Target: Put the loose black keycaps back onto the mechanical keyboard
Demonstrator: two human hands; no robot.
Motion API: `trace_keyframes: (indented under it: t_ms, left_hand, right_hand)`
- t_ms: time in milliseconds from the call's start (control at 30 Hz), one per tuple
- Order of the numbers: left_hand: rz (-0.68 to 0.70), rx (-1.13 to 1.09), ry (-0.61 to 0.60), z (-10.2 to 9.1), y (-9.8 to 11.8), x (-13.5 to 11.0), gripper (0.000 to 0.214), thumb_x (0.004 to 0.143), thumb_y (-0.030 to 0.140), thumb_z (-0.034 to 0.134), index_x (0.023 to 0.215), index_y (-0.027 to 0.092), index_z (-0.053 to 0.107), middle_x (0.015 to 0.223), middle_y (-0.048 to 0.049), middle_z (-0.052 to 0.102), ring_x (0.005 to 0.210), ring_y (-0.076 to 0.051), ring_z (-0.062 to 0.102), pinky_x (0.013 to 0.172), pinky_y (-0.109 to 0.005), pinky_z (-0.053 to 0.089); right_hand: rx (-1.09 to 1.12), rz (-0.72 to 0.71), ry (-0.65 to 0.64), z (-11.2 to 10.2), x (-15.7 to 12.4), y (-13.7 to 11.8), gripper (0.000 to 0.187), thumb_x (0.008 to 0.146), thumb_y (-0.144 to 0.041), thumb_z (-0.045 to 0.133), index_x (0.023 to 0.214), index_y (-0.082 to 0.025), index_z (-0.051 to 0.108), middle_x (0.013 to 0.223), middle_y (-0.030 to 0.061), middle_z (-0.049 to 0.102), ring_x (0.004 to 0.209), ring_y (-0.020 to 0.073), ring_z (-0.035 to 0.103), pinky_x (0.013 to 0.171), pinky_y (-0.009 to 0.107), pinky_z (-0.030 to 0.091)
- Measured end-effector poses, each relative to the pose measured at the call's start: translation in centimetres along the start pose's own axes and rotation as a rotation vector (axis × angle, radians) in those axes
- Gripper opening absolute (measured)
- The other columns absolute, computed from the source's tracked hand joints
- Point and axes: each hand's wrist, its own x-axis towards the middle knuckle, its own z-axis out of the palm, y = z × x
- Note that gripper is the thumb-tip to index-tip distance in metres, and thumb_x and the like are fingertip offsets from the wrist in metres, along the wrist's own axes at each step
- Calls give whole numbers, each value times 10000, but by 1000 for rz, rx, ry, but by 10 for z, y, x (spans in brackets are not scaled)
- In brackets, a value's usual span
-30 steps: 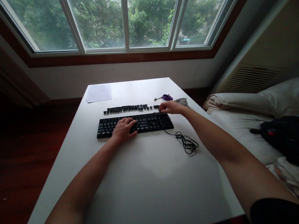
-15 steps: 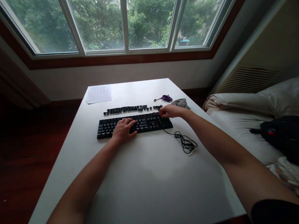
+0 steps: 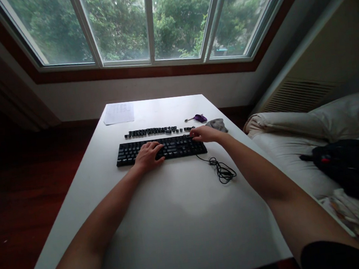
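A black keyboard (image 3: 180, 146) lies across the white table. My left hand (image 3: 149, 155) rests on its middle with the fingers spread out and the thumb over the near edge. Over the far right corner of the keyboard, my right hand (image 3: 205, 134) has its fingers pinched together; whatever is between them is too small to make out. Loose black keycaps (image 3: 151, 131) stand in rows just behind the keyboard, the right end of them close to my right fingertips. A black cable (image 3: 223, 171) runs from the keyboard's near side into a loose coil.
A grey cloth (image 3: 218, 125) lies behind my right wrist, with a small purple-handled brush (image 3: 201, 118) beyond it. Paper sheets (image 3: 118, 113) sit at the table's far left corner. To the right is a pale sofa (image 3: 283, 140) with a black bag (image 3: 352, 165).
My right hand has shifted very slightly to the left over the keyboard's far right corner, fingers still together. My left hand stays in place on the keyboard.
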Motion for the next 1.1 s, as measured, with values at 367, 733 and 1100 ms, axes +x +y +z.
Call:
trace_keyframes:
  t_ms: [367,733,1100]
  left_hand:
    - [-20,-5,5,1,-1,2,534,859,426,667,1373,310,581,1362,-78,569,1255,-327,502,1086,-524,411]
    - [-15,14,17,1,-2,2,524,869,433,662,1369,300,580,1367,-81,566,1259,-326,498,1082,-516,418]
    - [-15,0,14,2,-4,1,522,874,436,661,1370,294,578,1370,-83,561,1258,-324,496,1092,-511,409]
  right_hand:
    - [1029,41,484,20,17,-30,407,842,-458,569,584,-235,345,525,-62,323,483,91,258,467,247,220]
    - [835,175,545,45,38,-17,390,830,-487,547,586,-236,375,523,-55,374,503,110,341,487,243,287]
    - [160,520,473,31,39,18,171,846,-340,613,940,-212,674,942,64,742,845,213,657,753,298,474]
